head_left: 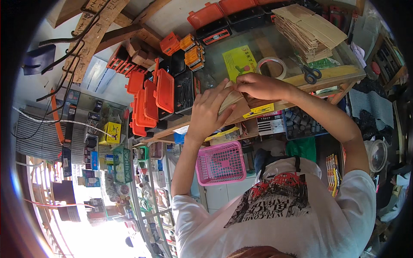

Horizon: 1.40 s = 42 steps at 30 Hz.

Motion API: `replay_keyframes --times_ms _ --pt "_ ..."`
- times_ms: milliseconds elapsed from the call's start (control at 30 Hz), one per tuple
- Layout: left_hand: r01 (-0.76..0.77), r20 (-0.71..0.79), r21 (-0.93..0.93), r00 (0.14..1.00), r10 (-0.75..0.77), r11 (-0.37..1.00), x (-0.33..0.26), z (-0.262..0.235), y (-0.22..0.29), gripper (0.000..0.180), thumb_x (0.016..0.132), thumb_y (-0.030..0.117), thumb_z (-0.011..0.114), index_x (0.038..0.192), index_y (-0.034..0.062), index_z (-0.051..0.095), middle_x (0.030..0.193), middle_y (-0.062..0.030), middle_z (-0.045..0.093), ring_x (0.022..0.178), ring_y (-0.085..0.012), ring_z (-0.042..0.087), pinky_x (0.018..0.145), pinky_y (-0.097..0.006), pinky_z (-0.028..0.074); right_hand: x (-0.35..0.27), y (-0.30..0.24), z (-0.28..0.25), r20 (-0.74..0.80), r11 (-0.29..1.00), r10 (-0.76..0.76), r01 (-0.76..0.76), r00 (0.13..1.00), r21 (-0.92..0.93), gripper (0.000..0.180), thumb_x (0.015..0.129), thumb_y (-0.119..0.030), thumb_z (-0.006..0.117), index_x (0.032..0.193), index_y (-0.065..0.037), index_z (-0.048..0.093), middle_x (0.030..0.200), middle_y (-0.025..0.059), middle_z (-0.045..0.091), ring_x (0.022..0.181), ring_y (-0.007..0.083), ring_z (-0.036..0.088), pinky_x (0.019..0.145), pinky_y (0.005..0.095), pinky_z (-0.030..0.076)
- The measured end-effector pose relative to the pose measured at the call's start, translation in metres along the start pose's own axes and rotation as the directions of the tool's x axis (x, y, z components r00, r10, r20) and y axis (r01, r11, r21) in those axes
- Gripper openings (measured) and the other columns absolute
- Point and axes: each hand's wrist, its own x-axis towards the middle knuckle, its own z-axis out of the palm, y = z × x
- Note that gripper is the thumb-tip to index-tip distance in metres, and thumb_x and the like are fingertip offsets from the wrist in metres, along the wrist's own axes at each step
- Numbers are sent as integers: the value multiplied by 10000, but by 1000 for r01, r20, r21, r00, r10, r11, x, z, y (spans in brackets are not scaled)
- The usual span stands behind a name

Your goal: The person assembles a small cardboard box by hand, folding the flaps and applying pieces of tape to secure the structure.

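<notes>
A folded piece of brown cardboard (232, 104) is at the near edge of the glass-topped counter (258, 41), between my two hands. My left hand (209, 112) holds its left side, fingers stretched along the far part and thumb on the near part. At its upper right edge, the bent fingers of my right hand (259, 86) are closed in a pinch on it; the fingertips are partly hidden. Just beyond the right hand lies a roll of tape (282, 69). Dark-handled scissors (311, 75) rest to the right of the tape, near the counter's wooden edge.
Flattened cardboard (307, 32) is stacked at the far right of the counter. Orange-lidded black boxes (148, 103) crowd the left, near small orange cartons (194, 56). A yellow printed sheet (239, 61) lies ahead. Below are a pink basket (221, 163) and a blue tray of grey fittings (301, 122).
</notes>
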Motion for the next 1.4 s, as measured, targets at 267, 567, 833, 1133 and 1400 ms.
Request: replay_keyframes --times_ms 267,567,833,1133,1400 --pt "-13 1 9 1000 13 1000 1 -1 1 377 852 205 756 1192 69 667 1438 -142 584 1090 -338 646 871 -415 484 -14 -2 -1 37 965 68 -75 997 252 307 1042 -274 484 1047 7 610 681 33 567 621 124 539 585 295 422" --pt "30 -12 -77 999 -31 997 3 -5 3 543 837 205 777 1316 59 565 1415 -158 597 1118 -352 643 914 -441 485 -36 -12 12 -81 976 22 -4 996 219 228 1037 -243 583 1017 -16 577 727 9 572 649 86 547 596 263 440" --pt "-47 -199 74 978 61 996 0 -17 19 673 798 276 817 1367 71 523 1400 -181 593 1113 -357 641 891 -437 479 -54 -16 29 -369 911 -399 409 839 -56 699 882 -337 802 1390 -11 449 1310 159 538 1124 238 607 929 358 532" --pt "-101 -434 285 873 222 953 -2 -44 56 718 796 443 820 1378 163 505 1348 -198 624 1072 -317 664 832 -408 470 -69 -49 31 -405 812 -433 543 805 212 810 830 -241 848 1488 -75 406 1480 134 403 1355 257 468 1073 395 466" --pt "-118 -472 364 832 292 924 -3 -60 74 509 817 492 791 1224 232 632 1309 -203 640 1009 -304 668 770 -384 482 -81 -66 29 -440 735 -520 646 732 206 799 795 -104 853 1469 -65 425 1529 147 349 1380 257 454 1043 375 512"
